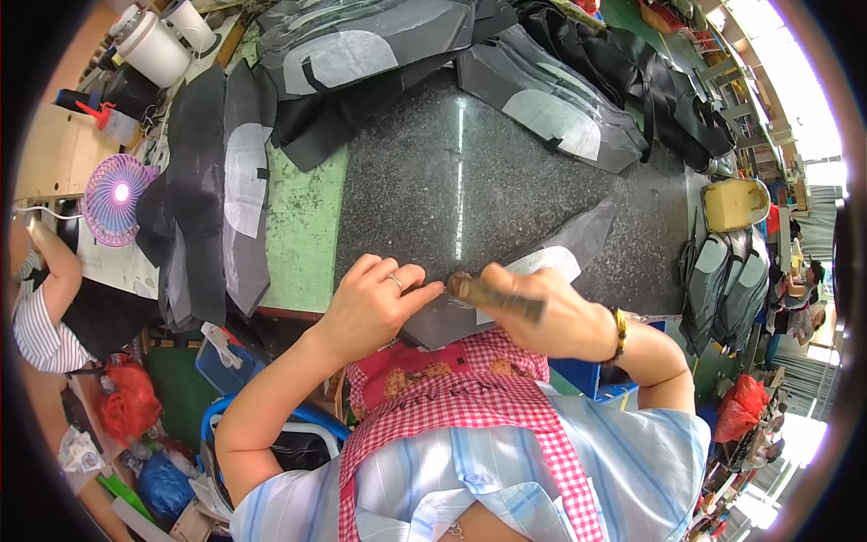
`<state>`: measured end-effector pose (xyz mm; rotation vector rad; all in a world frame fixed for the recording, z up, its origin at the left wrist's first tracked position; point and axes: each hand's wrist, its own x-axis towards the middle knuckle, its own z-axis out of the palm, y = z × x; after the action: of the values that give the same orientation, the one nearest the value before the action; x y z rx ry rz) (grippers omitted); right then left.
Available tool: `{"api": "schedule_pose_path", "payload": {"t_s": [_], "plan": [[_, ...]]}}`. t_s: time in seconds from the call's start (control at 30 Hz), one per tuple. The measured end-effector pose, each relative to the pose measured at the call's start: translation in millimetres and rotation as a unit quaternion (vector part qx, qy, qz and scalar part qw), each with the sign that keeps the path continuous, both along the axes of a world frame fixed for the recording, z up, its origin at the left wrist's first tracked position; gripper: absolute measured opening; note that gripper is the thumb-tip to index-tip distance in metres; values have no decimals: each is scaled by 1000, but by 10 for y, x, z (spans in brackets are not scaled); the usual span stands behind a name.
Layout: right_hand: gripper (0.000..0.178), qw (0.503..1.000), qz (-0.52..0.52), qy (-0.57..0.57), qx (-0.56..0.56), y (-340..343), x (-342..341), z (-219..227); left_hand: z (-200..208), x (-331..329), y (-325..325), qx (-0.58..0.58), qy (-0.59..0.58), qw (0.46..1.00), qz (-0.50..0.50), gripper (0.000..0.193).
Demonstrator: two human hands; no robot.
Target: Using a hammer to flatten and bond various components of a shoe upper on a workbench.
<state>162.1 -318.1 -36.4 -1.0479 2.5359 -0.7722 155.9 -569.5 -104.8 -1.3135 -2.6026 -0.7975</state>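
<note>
A dark grey panel (585,233) with a pale patch lies at the table's near edge, in front of my apron. My left hand (372,303), a ring on one finger, is closed, its fingers curled and the fingertips pinched at the panel's near-left edge. My right hand (562,318) is wrapped round a worn brown hammer (498,300), somewhat blurred. Its rounded end is just beside my left fingertips, over the panel. The handle is mostly hidden in my fist.
Stacks of similar grey panels lie at the far side (370,54), left (244,190) and far right (551,108). A purple fan (119,199) and white canister (149,47) stand left. Another person's arm (59,271) is at the left rim. A yellow container (736,205) sits right.
</note>
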Motion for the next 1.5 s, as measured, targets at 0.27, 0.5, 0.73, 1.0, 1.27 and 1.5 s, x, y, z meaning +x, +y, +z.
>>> {"api": "schedule_pose_path", "payload": {"t_s": [0.27, 0.5, 0.73, 1.0, 1.27, 1.5], "plan": [[22, 995, -74, -28, 65, -107, 71, -46, -124, 149, -20, 113, 3, 984, 136, 33], [21, 990, -114, -40, -73, -151, -28, -61, -115, 248, 15, 77, 77, 987, 117, 25], [23, 999, -33, -32, 14, -307, -56, -1, -79, 196, 16, 67, 90, 987, 115, 20], [17, 958, -227, 30, -173, 192, -311, 125, 286, 419, 802, -18, 15, 998, 65, 69], [18, 810, -464, -13, -359, 1492, -271, 601, 801, -341, 230, 149, -41, 961, 227, 33], [28, 789, -488, -63, -367, 1669, -374, 310, 360, -228, -1426, -185, 135, 812, 537, 40]]}}
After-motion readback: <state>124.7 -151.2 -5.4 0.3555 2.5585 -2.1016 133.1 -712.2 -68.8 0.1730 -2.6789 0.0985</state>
